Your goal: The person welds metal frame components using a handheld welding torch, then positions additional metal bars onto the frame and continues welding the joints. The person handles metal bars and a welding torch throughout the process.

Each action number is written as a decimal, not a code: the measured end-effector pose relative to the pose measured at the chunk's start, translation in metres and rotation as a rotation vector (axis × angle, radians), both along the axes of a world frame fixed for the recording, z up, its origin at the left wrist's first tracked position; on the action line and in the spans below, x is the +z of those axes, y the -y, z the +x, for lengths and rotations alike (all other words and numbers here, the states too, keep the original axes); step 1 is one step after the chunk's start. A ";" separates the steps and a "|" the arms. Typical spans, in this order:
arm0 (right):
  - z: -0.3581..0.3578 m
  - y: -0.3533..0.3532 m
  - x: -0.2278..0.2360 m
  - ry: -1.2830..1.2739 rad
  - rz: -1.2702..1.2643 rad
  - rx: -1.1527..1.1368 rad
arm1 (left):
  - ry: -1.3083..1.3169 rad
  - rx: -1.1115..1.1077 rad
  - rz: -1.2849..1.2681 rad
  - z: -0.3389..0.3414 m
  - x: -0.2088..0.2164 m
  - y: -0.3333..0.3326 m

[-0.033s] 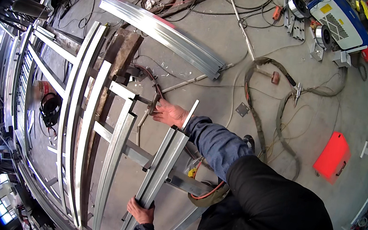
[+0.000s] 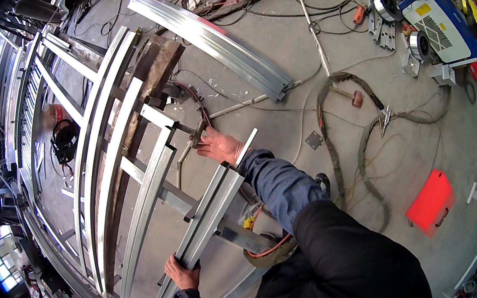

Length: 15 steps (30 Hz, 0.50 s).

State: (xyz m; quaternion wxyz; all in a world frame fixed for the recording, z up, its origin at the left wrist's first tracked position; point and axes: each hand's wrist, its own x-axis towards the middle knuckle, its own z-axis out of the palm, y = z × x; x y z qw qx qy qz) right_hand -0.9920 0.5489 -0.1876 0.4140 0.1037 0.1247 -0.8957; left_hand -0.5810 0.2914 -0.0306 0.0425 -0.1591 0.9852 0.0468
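While left hand (image 2: 183, 273) grasps rail (image 2: 210, 206), right hand (image 2: 219, 146) apparently touches T-handle (image 2: 198, 133).

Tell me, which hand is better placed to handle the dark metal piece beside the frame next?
Probably the right hand: its fingertips are right at the dark metal piece. The left hand is farther from it, lower down, on a silvery metal bar.

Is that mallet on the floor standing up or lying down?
Lying down: the mallet has its handle stretched out along the floor.
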 end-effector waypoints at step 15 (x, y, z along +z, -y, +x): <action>0.132 -0.220 0.040 0.283 0.152 -0.328 | -0.028 -0.018 -0.014 0.008 -0.007 0.002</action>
